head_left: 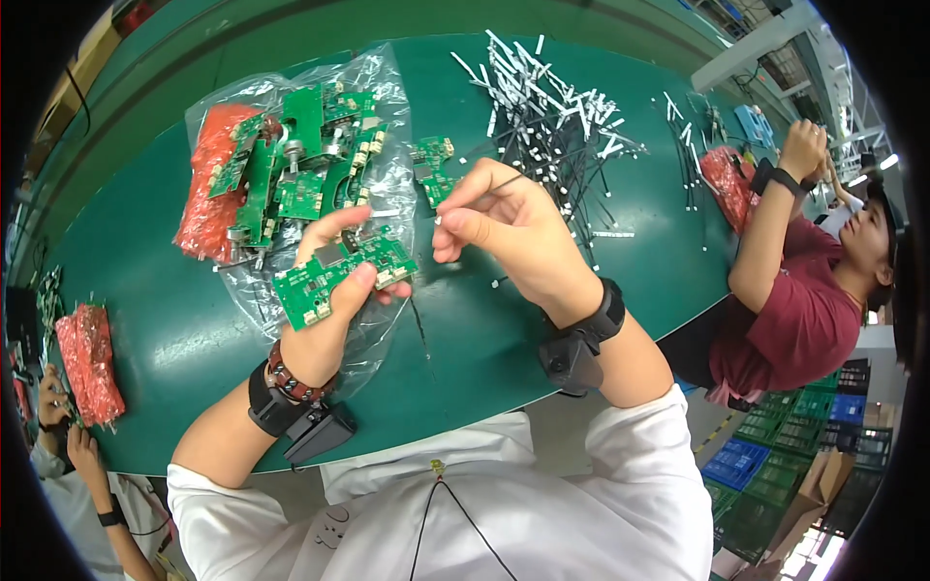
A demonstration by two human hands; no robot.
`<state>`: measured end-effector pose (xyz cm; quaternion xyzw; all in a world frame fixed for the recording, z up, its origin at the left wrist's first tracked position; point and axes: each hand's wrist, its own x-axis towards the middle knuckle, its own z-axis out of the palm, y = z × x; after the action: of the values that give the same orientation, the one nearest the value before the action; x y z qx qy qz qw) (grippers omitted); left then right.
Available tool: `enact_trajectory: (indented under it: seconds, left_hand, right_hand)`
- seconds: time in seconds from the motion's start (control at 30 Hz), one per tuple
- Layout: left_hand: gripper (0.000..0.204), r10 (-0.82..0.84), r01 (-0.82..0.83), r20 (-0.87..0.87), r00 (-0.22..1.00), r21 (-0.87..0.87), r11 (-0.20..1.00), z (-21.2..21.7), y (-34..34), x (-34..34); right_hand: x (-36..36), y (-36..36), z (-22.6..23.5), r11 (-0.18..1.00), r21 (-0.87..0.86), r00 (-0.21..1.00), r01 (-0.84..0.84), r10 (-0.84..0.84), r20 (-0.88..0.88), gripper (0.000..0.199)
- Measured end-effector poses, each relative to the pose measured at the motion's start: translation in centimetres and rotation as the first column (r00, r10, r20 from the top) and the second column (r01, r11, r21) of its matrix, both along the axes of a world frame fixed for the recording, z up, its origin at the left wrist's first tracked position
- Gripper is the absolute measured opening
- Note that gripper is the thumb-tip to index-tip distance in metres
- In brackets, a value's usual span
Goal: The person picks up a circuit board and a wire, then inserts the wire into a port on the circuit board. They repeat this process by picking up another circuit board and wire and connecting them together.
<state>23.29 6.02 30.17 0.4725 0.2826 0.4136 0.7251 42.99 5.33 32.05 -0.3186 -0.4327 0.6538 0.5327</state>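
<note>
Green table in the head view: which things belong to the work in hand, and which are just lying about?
Likely part of the work:
- green circuit board in the left hand
- small white connector between the right hand's fingertips
- piled boards
- black cables with white ends

Seemingly just lying about:
- clear plastic under the boards
- red wrap beside them
- blue crate

The left hand (342,310) grips a flat green circuit board (325,276); right of that grip, the right hand (509,228) pinches what looks like a small white plug (438,221), with white-tipped thin black cables (552,126) heaped beyond.
</note>
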Motion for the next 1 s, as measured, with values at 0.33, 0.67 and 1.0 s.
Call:
enact_trajectory:
  seconds: [0.33,0.67,1.0]
  left_hand:
    - [0.051,0.061,0.053,-0.315,0.947,0.341,0.939,-1.1,0.6,-0.3]
    - [0.049,0.134,0.065,-0.359,0.923,0.492,0.868,-0.2,0.8,0.0]
    - [0.045,0.058,0.091,-0.257,0.965,0.533,0.841,-0.4,1.5,-0.4]
  right_hand:
    - [-0.6,-0.4,-0.2,0.849,0.521,0.81,-0.085,-0.246,0.533,0.01]
    - [-0.3,-1.2,-0.2,0.773,0.621,0.667,-0.13,-0.396,0.632,0.021]
    - [-0.3,-1.0,-0.7,0.682,0.68,0.605,-0.271,-0.429,0.671,0.025]
